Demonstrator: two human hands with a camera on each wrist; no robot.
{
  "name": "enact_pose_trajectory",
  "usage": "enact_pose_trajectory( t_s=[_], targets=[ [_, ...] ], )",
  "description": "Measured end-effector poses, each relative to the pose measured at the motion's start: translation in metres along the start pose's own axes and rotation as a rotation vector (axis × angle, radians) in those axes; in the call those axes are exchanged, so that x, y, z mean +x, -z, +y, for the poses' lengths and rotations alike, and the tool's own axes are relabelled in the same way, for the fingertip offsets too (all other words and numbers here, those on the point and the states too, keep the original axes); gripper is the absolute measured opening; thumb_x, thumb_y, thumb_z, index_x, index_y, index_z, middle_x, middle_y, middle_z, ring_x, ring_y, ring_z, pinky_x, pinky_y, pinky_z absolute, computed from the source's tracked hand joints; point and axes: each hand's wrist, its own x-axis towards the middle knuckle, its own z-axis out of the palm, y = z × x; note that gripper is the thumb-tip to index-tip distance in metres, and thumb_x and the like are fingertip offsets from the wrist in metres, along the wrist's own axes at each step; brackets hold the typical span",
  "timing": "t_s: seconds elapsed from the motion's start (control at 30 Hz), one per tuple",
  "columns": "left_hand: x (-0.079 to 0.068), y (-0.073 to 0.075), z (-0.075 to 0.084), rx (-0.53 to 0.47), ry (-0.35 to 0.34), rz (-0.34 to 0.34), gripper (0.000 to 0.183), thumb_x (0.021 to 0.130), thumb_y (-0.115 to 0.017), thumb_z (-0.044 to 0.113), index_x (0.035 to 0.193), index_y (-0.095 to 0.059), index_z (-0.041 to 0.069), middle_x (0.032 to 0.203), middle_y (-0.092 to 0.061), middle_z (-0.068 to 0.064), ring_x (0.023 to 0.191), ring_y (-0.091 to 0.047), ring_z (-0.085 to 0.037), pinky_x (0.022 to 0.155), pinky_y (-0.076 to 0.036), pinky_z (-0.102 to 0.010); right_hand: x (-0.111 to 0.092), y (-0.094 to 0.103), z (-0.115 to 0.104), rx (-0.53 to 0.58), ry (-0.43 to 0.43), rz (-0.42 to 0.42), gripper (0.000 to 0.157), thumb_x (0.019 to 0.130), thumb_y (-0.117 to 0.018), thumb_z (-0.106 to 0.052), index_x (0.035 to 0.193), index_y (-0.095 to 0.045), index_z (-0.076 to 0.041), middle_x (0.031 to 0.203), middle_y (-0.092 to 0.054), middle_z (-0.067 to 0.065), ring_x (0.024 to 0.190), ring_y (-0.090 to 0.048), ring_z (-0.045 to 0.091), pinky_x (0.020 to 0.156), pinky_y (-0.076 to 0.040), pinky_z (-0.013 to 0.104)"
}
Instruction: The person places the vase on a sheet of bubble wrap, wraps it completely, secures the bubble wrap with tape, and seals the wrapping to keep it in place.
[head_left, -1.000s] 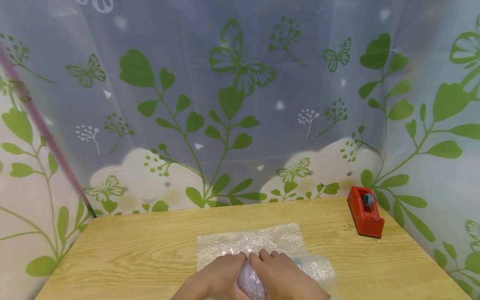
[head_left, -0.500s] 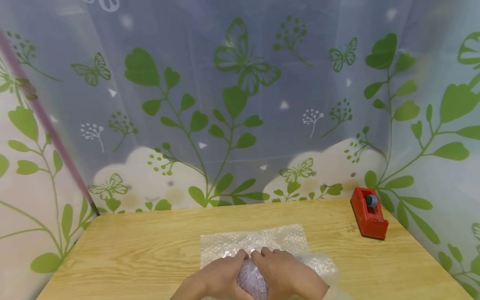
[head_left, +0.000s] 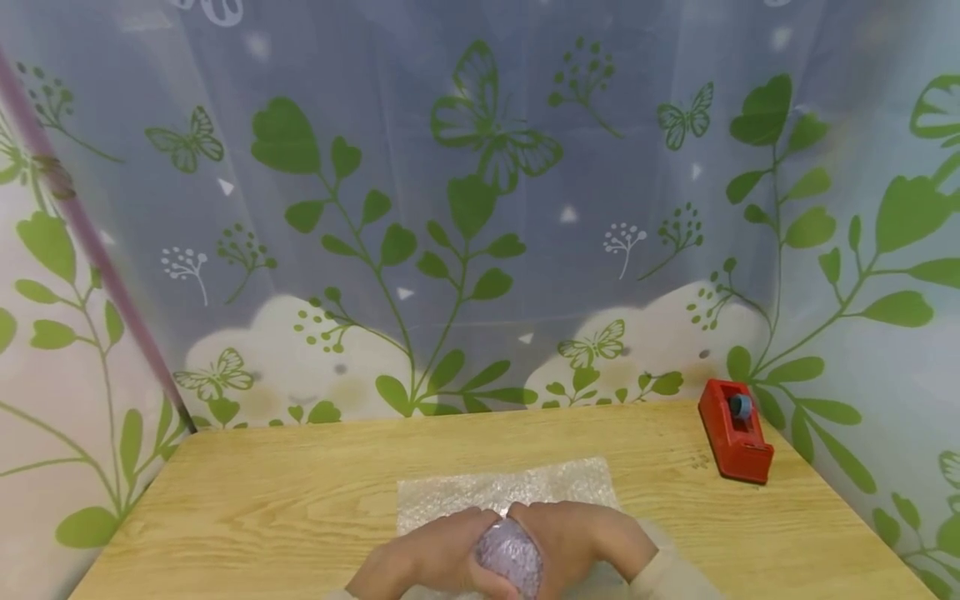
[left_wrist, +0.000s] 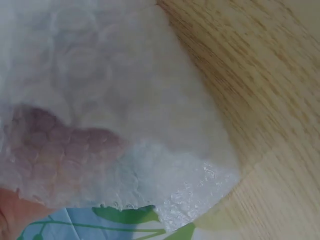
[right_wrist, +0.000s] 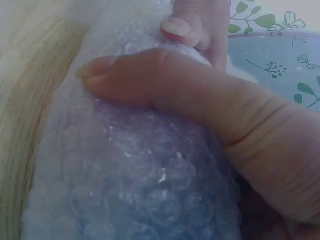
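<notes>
A rounded, pale purple bundle in bubble wrap (head_left: pixel 510 554) is between the two hands at the bottom of the head view. What lies inside cannot be made out. My left hand (head_left: pixel 442 550) grips its left side, the thumb across the front. On the other side my right hand (head_left: pixel 573 542) holds it with curved fingers. In the right wrist view the right thumb (right_wrist: pixel 150 82) presses on the clear bubbles. Through a loose layer of wrap (left_wrist: pixel 125 85), the left wrist view shows blurred pinkish fingers. A flat bubble wrap sheet (head_left: pixel 517 492) lies under and behind the hands.
A red tape dispenser (head_left: pixel 735 433) stands at the right rear of the wooden table (head_left: pixel 277 500). Behind the table and along both sides hangs a leaf-and-butterfly patterned curtain (head_left: pixel 480 250). A pink pole (head_left: pixel 105 258) slants down at the left.
My right hand has turned, its wrist lifting and more sleeve showing. The loose wrap formerly visible to its right is now mostly out of sight. Both hands keep hold of the bundle.
</notes>
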Motion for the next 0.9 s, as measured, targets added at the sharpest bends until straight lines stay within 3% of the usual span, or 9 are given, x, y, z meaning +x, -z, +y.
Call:
enact_pose_trajectory(
  t_s=[0.2, 0.27, 0.37, 0.47, 0.53, 0.6, 0.73, 0.8, 0.9],
  targets=[
    [-0.001, 0.0, -0.003, -0.138, -0.031, -0.023, 0.043, 0.076, -0.078, 0.037, 0.106, -0.054, 0.018, 0.086, -0.055, 0.016, 0.074, -0.055, 0.0, 0.065, -0.048, -0.02, 0.003, 0.001, -0.003, 0.0, -0.046, -0.03, 0.058, 0.063, -0.088, -0.035, 0.098, -0.046, -0.018, 0.082, -0.049, -0.016, 0.068, -0.05, 0.0, 0.061, -0.045, 0.019],
    [-0.003, 0.001, -0.002, -0.101, -0.018, -0.014, 0.047, 0.076, -0.078, 0.041, 0.11, -0.054, 0.018, 0.087, -0.055, 0.017, 0.075, -0.055, 0.0, 0.066, -0.047, -0.021, 0.004, 0.002, -0.005, -0.023, -0.066, -0.033, 0.059, 0.062, -0.088, -0.036, 0.099, -0.046, -0.018, 0.081, -0.049, -0.016, 0.068, -0.05, 0.001, 0.061, -0.045, 0.019],
    [-0.005, 0.002, 0.003, 0.165, 0.004, 0.058, 0.068, 0.073, -0.072, 0.059, 0.121, -0.054, 0.014, 0.096, -0.059, 0.012, 0.085, -0.056, -0.006, 0.072, -0.049, -0.027, 0.005, 0.003, -0.007, -0.068, -0.09, -0.04, 0.06, 0.061, -0.088, -0.038, 0.101, -0.047, -0.018, 0.082, -0.049, -0.016, 0.069, -0.05, 0.001, 0.062, -0.045, 0.02],
    [-0.009, 0.003, 0.01, 0.51, -0.055, 0.166, 0.086, 0.069, -0.061, 0.074, 0.127, -0.055, 0.011, 0.105, -0.061, 0.005, 0.094, -0.056, -0.013, 0.078, -0.049, -0.034, 0.005, 0.004, -0.008, -0.104, -0.128, -0.058, 0.062, 0.061, -0.087, -0.041, 0.103, -0.047, -0.018, 0.084, -0.05, -0.015, 0.071, -0.05, 0.001, 0.065, -0.046, 0.022],
    [-0.01, 0.003, 0.017, 0.64, -0.116, 0.229, 0.085, 0.07, -0.06, 0.074, 0.123, -0.058, 0.008, 0.108, -0.062, 0.0, 0.097, -0.056, -0.015, 0.081, -0.049, -0.034, 0.005, 0.005, -0.008, -0.119, -0.148, -0.071, 0.063, 0.061, -0.087, -0.042, 0.104, -0.047, -0.018, 0.085, -0.05, -0.014, 0.073, -0.051, 0.001, 0.067, -0.047, 0.022],
    [-0.011, -0.001, 0.024, 0.733, -0.143, 0.251, 0.071, 0.073, -0.066, 0.066, 0.115, -0.061, 0.009, 0.1, -0.062, 0.002, 0.091, -0.057, -0.013, 0.075, -0.05, -0.028, 0.005, 0.006, -0.008, -0.133, -0.164, -0.085, 0.064, 0.062, -0.086, -0.044, 0.106, -0.048, -0.017, 0.087, -0.051, -0.014, 0.077, -0.052, 0.002, 0.071, -0.048, 0.024],
    [-0.008, -0.017, 0.035, 0.899, -0.061, 0.275, 0.038, 0.085, -0.068, 0.039, 0.103, -0.062, 0.006, 0.083, -0.06, 0.001, 0.075, -0.057, -0.01, 0.058, -0.048, -0.021, 0.006, 0.007, -0.008, -0.153, -0.162, -0.101, 0.067, 0.062, -0.085, -0.047, 0.11, -0.049, -0.016, 0.093, -0.053, -0.014, 0.086, -0.054, 0.003, 0.078, -0.048, 0.025],
    [-0.006, -0.026, 0.035, 1.004, -0.051, 0.338, 0.022, 0.088, -0.065, 0.026, 0.096, -0.06, 0.006, 0.075, -0.055, 0.001, 0.067, -0.053, -0.01, 0.051, -0.043, -0.019, 0.007, 0.007, -0.008, -0.149, -0.152, -0.11, 0.066, 0.064, -0.085, -0.047, 0.11, -0.049, -0.016, 0.094, -0.053, -0.014, 0.088, -0.054, 0.002, 0.08, -0.048, 0.025],
    [-0.003, -0.033, 0.03, 1.063, -0.066, 0.468, 0.013, 0.088, -0.063, 0.019, 0.089, -0.057, 0.007, 0.069, -0.048, 0.002, 0.062, -0.048, -0.01, 0.048, -0.04, -0.019, 0.009, 0.006, -0.009, -0.132, -0.136, -0.113, 0.065, 0.064, -0.085, -0.046, 0.108, -0.048, -0.016, 0.092, -0.051, -0.014, 0.085, -0.052, 0.001, 0.079, -0.047, 0.023]
  ],
)
